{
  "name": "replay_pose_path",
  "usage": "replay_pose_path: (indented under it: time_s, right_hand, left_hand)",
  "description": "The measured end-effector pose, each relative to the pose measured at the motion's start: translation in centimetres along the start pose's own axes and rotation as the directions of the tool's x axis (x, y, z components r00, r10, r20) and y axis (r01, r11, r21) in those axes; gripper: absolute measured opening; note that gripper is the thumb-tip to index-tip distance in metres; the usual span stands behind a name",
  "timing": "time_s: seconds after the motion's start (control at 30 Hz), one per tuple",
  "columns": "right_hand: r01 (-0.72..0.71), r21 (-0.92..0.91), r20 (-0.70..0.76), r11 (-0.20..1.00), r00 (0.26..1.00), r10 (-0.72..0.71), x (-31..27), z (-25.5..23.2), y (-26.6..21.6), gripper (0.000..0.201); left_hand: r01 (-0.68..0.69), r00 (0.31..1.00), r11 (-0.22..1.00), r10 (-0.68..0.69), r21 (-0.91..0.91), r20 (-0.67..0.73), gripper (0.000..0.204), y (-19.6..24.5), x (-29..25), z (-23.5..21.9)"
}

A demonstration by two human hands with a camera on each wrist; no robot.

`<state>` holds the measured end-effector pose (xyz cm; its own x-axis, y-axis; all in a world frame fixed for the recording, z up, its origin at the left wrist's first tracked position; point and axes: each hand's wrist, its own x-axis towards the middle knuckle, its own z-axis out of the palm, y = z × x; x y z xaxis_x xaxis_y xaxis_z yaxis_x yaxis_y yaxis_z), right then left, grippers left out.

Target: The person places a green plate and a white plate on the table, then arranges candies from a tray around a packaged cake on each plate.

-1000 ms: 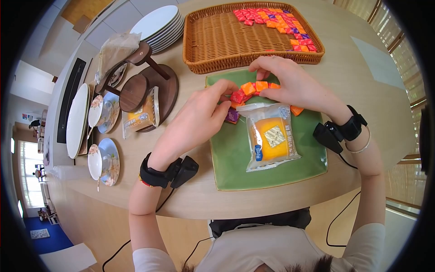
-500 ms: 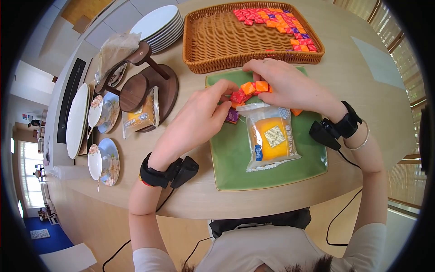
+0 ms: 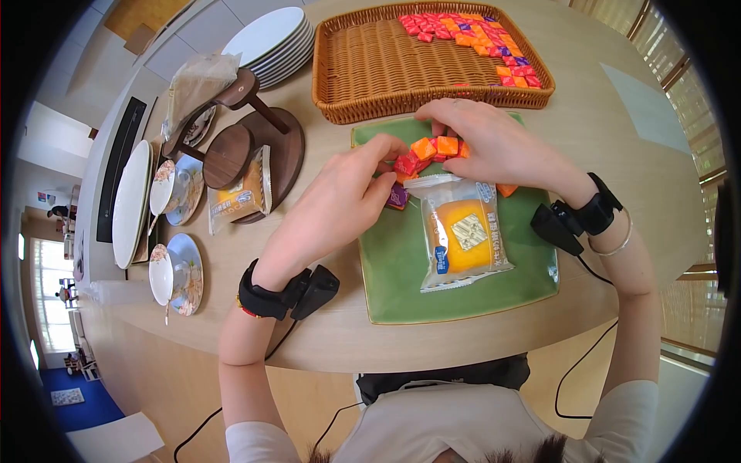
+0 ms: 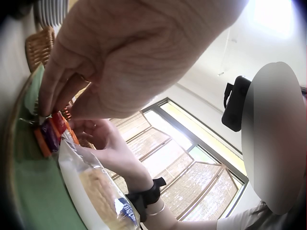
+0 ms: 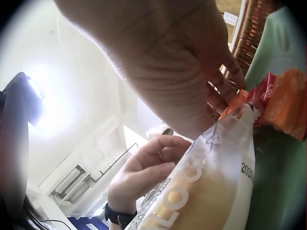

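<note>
On the green square plate [image 3: 463, 305] lies a clear-wrapped cake [image 3: 463, 235], with a curved row of small wrapped candies [image 3: 423, 148] in orange, red and purple behind its top end. My left hand [image 3: 336, 189] curls at the left end of the row, fingertips and thumb around the red candy [image 4: 58, 122]. Curled over the right part of the row, my right hand [image 3: 494, 147] has its fingertips on an orange candy [image 5: 238, 101]. The right palm hides some candies in the head view.
A wicker basket [image 3: 378, 69] with more candies stands behind the plate. To the left are a dark wooden stand [image 3: 287, 154], another packaged cake [image 3: 243, 197], stacked white plates [image 3: 266, 42], and floral cups [image 3: 160, 274] on saucers.
My right hand has shifted slightly left along the candy row, covering more of its right end, then stayed nearly still. The left hand keeps its place.
</note>
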<state>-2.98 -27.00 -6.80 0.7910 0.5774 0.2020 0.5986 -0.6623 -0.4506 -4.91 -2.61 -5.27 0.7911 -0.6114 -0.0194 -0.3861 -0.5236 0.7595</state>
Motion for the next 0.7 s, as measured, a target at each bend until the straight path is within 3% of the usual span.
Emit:
replay_pose_path:
  time_s: [0.27, 0.37, 0.43, 0.7]
  right_hand:
    - [0.066, 0.048, -0.155, 0.997, 0.986, -0.058, -1.9, -1.9, 1.8, 0.051]
    - [-0.023, 0.099, -0.150, 0.995, 0.988, 0.038, -2.5, -3.0, 1.9, 0.050]
    - [-0.194, 0.114, -0.008, 0.974, 0.981, 0.196, -3.0, -3.4, 0.9, 0.052]
    - [-0.089, 0.058, -0.061, 0.994, 0.994, 0.092, -3.2, -1.9, 0.7, 0.042]
  left_hand:
    - [-0.012, 1.000, 1.000, 0.012, 0.011, -0.011, 0.029, -0.1, -0.1, -0.1]
    - [-0.016, 1.000, 1.000, 0.016, 0.012, -0.013, 0.029, -0.1, -0.1, -0.1]
    - [-0.014, 1.000, 1.000, 0.014, 0.010, -0.012, 0.029, -0.1, 0.0, -0.1]
    - [-0.005, 1.000, 1.000, 0.005, -0.007, -0.004, 0.029, 0.1, 0.0, 0.0]
